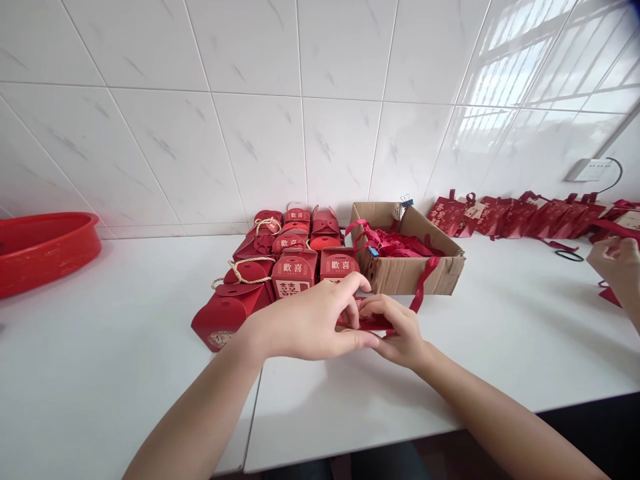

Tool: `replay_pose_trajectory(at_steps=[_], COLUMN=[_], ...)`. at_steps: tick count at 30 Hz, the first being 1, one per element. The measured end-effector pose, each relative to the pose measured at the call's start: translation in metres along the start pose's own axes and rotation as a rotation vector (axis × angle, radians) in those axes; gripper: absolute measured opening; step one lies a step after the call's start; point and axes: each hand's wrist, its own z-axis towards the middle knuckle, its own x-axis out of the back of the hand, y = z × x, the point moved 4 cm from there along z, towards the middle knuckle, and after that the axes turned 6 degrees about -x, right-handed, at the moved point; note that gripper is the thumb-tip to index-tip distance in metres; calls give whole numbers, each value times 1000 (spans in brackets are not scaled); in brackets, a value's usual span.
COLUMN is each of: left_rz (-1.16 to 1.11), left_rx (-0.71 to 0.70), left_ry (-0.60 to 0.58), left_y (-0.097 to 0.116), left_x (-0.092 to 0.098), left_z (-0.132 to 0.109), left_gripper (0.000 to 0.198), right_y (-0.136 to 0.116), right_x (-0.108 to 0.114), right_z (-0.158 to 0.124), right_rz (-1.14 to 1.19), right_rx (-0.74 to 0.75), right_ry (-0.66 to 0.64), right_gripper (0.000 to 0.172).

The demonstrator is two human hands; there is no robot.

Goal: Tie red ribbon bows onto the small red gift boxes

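Between my two hands, low over the white table, is a red paper gift box point(373, 323), mostly covered by my fingers. My left hand point(320, 320) curls over its left side, thumb stretched along the near edge. From the right, my right hand point(400, 330) grips the same piece, and the two thumbs meet at its front. Just behind stand red gift boxes with printed characters point(295, 270), some tied with cord. Behind my right hand sits a cardboard box point(415, 277) full of red ribbons point(400, 243), one ribbon hanging over its front.
A red plastic basin point(50, 250) stands at the far left. Several red gift bags point(520, 217) line the wall at the right. Near them lies a black ring point(569, 255). Another person's hand point(617, 263) holds a red piece at the right edge.
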Motion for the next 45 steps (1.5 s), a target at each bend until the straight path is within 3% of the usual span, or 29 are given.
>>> replay_pose_trajectory(at_steps=[3,7,9,18,32,45], left_rz=[13,-1,-23,6,265,286], left_rx=[-3,3,26,23,76,44], left_ry=[-30,-113,-127,-35,-30,47], left_y=[2,4,3,-1,-4,3], left_x=[3,6,7,7,-9,-10], left_z=[-4,-9,-10,-8,-5,-6], left_gripper=[51,25,21,21,13,14], right_y=[-3,-4,-4,-7,-8,-6], right_x=[-2,-4,-4,-6,-8,-5], right_z=[0,0,-1,-2,-3,-3], right_rz=[-5,-33,-36,-44,-46,-112], right_rx=[72,106,107,141,123,81], right_ry=[-20,-37,-45,-38,-37,5], right_gripper=[15,14,18,16,13,13])
